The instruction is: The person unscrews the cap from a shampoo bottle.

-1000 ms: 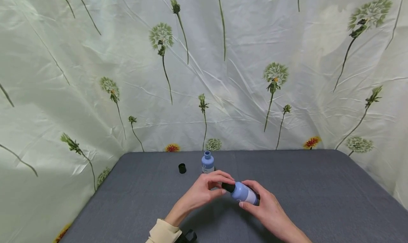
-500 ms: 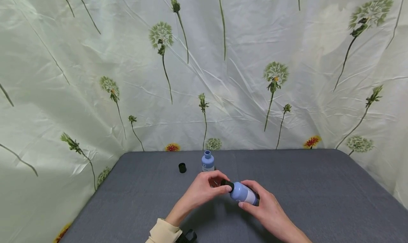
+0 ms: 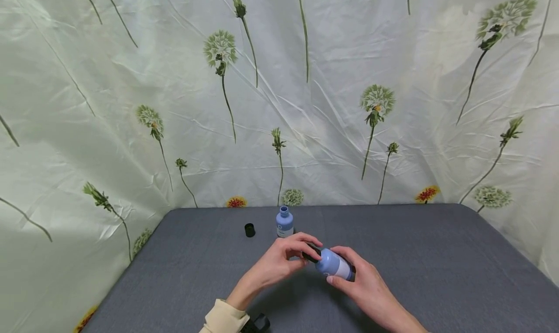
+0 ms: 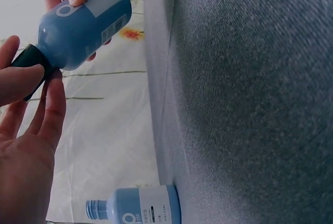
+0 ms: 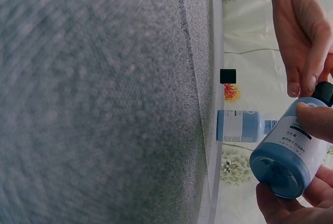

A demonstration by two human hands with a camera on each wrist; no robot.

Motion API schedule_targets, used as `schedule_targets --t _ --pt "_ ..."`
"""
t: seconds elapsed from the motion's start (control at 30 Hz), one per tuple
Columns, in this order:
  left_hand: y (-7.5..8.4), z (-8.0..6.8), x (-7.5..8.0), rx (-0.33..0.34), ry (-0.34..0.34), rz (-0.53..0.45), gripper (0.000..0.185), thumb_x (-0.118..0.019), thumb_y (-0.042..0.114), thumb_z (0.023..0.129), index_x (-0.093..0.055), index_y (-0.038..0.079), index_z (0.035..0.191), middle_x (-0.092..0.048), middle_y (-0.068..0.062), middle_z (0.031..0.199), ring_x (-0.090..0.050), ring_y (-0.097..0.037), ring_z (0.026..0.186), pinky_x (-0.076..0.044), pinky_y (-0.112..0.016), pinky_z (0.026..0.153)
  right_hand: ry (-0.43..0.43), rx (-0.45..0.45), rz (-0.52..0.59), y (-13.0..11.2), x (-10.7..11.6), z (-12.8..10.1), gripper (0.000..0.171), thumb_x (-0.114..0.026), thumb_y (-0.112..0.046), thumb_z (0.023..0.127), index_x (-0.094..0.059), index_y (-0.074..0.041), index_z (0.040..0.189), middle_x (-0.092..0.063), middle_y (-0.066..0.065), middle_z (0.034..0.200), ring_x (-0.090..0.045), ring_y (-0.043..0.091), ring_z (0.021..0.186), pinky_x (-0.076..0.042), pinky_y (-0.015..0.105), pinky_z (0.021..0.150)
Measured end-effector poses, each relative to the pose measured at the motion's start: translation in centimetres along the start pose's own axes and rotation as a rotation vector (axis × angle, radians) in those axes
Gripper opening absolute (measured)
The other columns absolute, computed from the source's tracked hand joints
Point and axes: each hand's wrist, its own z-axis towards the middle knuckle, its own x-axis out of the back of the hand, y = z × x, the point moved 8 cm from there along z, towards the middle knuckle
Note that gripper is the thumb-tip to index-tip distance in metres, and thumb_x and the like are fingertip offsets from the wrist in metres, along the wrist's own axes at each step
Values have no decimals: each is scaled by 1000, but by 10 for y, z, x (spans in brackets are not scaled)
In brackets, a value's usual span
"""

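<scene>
My right hand (image 3: 367, 284) grips a blue plastic bottle (image 3: 335, 266) with a white label, fingers and thumb round its body. The bottle is tilted, its neck pointing up and left, held above the table. On that neck sits a black cap (image 4: 32, 64), which my left hand (image 3: 277, 260) pinches between thumb and fingers. In the right wrist view the bottle's base (image 5: 281, 169) faces the camera, and the cap (image 5: 325, 93) is partly behind the right thumb. Just beyond the left hand stands a second blue bottle (image 3: 285, 222), upright and uncapped, its threaded neck bare.
A loose black cap (image 3: 249, 230) stands on the grey cloth-covered table (image 3: 415, 255), left of the uncapped bottle. Behind the table's far edge hangs a pale curtain (image 3: 332, 105) with a dandelion print. A black object (image 3: 260, 323) is by the left sleeve cuff (image 3: 224, 317).
The left fingers and thumb have shifted round the cap, letting up and taking it again at a new angle. The right hand and bottle have barely moved.
</scene>
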Motion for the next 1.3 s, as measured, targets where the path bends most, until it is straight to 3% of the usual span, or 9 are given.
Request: schedule_targets --t 0.13,0.33,0.5,0.8,0.97,1.3 --pt "-2 0 2 24 13 40 28 -63 -8 90 -72 7 113 -63 -4 120 -58 -14 104 -51 -31 81 -4 1 3 0 -1 0 53 -83 -24 79 -60 -18 126 -61 4 114 -56 20 91 -46 37 74" --pt "-7 0 7 69 60 197 22 -72 21 92 -72 24 113 -64 11 104 -57 -10 89 -50 -27 73 -1 13 -4 1 -1 0 53 -84 -23 79 -60 -18 125 -61 4 113 -55 20 91 -46 38 74" --pt "-8 0 10 114 95 250 22 -72 34 91 -73 22 110 -65 13 94 -58 -8 80 -45 -25 65 -4 35 -12 -2 -1 0 52 -84 -21 78 -61 -18 124 -61 3 113 -55 20 92 -46 38 76" --pt "-9 -1 12 156 133 265 20 -69 42 92 -74 26 104 -63 11 83 -52 -9 71 -43 -25 60 2 37 -28 -3 -2 -1 52 -85 -19 77 -61 -18 123 -62 2 113 -56 19 93 -46 39 77" --pt "-11 -2 13 167 146 252 20 -68 40 93 -74 25 105 -63 10 85 -52 -9 72 -41 -25 60 6 36 -24 -3 -1 -1 52 -85 -20 77 -61 -18 123 -62 2 112 -56 19 92 -46 38 76" --pt "-8 -2 19 177 187 240 13 -70 37 92 -73 34 105 -63 10 85 -51 -14 69 -40 -25 58 15 9 -49 -1 0 0 53 -84 -20 78 -60 -17 124 -62 2 113 -56 19 93 -46 40 77"
